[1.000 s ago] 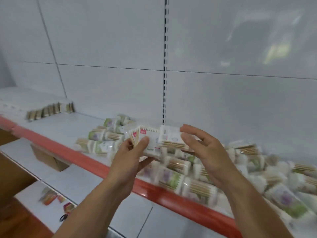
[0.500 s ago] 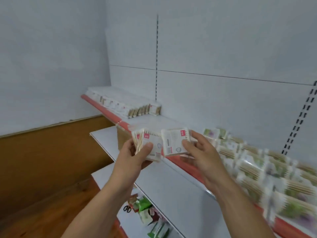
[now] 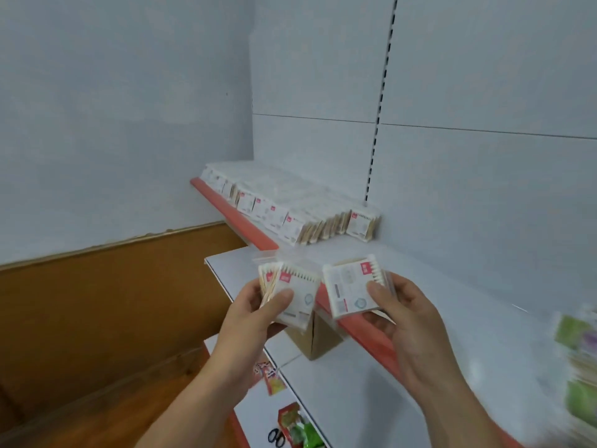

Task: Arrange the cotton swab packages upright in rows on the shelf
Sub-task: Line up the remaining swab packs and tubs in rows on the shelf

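The shelf point(image 3: 429, 286) is white with a red front edge and carries rows of swab packs point(image 3: 290, 218) standing upright along its far left end, back to the corner of the wall. The rows end in a single pack point(image 3: 361, 225) standing near the slotted upright point(image 3: 379, 101). From there to the right the shelf top is bare until the frame's right edge, where a blurred heap of green and purple packets point(image 3: 578, 347) lies.

A cardboard box point(image 3: 318, 337) sits on the lower shelf point(image 3: 339, 389), under the red edge; what it holds cannot be seen. Farther down, on a still lower level, lie scissors point(image 3: 276, 438) and some colourful packets point(image 3: 295, 425).

The left hand point(image 3: 255, 313) is closed on a small stack point(image 3: 287, 292) of swab packs, thumb across the front of the nearest one and fingers behind; the packs fan slightly, with the wooden sticks showing at the left side. The right hand point(image 3: 407, 315) grips one pack point(image 3: 353, 291), thumb on its front face near the right edge and fingers behind and beneath. That pack is tilted a little, its red label at the upper right.

Both hands hold their packs in the air in front of the shelf's red edge, just beside each other but not touching, and well short of the standing rows.
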`<state>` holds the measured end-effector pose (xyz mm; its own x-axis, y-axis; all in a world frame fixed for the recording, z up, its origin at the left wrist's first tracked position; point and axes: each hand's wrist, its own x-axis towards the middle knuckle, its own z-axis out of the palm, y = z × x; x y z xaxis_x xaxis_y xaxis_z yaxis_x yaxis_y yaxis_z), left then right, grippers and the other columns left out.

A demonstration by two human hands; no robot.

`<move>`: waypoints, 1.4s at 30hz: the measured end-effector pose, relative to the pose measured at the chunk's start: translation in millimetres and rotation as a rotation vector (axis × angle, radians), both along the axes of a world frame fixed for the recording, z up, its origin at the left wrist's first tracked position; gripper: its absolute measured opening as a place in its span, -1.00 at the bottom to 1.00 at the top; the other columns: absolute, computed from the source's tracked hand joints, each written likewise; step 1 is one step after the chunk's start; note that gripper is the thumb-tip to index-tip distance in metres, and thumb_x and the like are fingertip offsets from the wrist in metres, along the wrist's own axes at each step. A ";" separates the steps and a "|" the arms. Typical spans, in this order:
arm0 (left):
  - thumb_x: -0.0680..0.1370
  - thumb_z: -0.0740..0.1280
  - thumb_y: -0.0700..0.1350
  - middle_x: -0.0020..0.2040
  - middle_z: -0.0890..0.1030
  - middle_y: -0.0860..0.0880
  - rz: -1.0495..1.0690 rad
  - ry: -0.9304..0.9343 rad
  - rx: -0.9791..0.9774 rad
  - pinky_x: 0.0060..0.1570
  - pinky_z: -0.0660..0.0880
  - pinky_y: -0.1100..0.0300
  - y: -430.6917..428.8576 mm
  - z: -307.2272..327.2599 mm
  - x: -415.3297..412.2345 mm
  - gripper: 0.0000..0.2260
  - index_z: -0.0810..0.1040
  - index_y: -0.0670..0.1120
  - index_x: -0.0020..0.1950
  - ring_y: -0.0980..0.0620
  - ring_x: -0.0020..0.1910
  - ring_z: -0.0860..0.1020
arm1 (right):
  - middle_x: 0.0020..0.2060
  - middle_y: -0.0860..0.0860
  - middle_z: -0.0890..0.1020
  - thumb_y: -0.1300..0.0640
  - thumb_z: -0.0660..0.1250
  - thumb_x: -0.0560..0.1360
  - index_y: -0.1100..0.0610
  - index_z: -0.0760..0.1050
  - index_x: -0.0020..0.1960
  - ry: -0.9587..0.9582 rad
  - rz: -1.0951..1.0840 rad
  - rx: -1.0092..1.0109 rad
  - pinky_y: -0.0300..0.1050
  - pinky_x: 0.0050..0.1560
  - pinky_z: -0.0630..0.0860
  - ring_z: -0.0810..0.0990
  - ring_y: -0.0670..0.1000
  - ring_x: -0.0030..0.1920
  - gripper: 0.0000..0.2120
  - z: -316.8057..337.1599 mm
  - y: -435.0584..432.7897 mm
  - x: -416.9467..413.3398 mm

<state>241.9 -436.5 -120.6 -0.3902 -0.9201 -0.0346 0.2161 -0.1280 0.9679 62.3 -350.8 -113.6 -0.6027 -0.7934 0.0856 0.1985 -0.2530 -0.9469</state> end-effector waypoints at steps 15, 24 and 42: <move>0.50 0.39 -0.09 0.14 0.70 -0.05 -0.267 0.049 -0.127 0.12 0.59 0.04 -224.6 33.9 -97.9 -0.66 0.55 -0.08 0.27 -0.05 0.11 0.67 | -0.13 0.10 0.73 -0.05 0.61 0.06 0.10 0.67 -0.09 -0.154 -0.388 -0.028 -0.11 -0.25 0.58 0.70 -0.04 -0.25 -0.53 -25.0 -139.0 -39.5; 0.46 0.45 -0.10 0.10 0.70 -0.07 -0.586 0.076 -0.199 0.07 0.50 0.09 -312.4 52.6 -163.7 -0.72 0.61 -0.10 0.15 -0.04 0.10 0.66 | -0.15 -0.05 0.70 0.09 0.53 0.35 0.01 0.56 -0.08 0.258 -0.750 0.249 -0.12 -0.12 0.59 0.65 -0.03 -0.16 -0.80 2.6 -173.3 -66.6; 0.38 0.38 -0.05 0.06 0.71 -0.08 -0.850 0.107 -0.180 0.04 0.54 0.10 -390.5 65.4 -187.4 -0.60 0.61 -0.14 0.19 -0.01 0.03 0.67 | 0.19 -0.01 0.58 0.05 0.57 0.37 0.02 0.68 0.02 1.128 -0.888 0.697 -0.04 0.29 0.35 0.40 0.09 0.28 -0.76 -14.3 -284.1 -146.3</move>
<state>54.4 -826.9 -55.2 -0.9392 -0.3042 0.1594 0.2079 -0.1339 0.9689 -84.0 -634.9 -127.8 -0.7562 -0.3139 0.5741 -0.6199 0.6244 -0.4753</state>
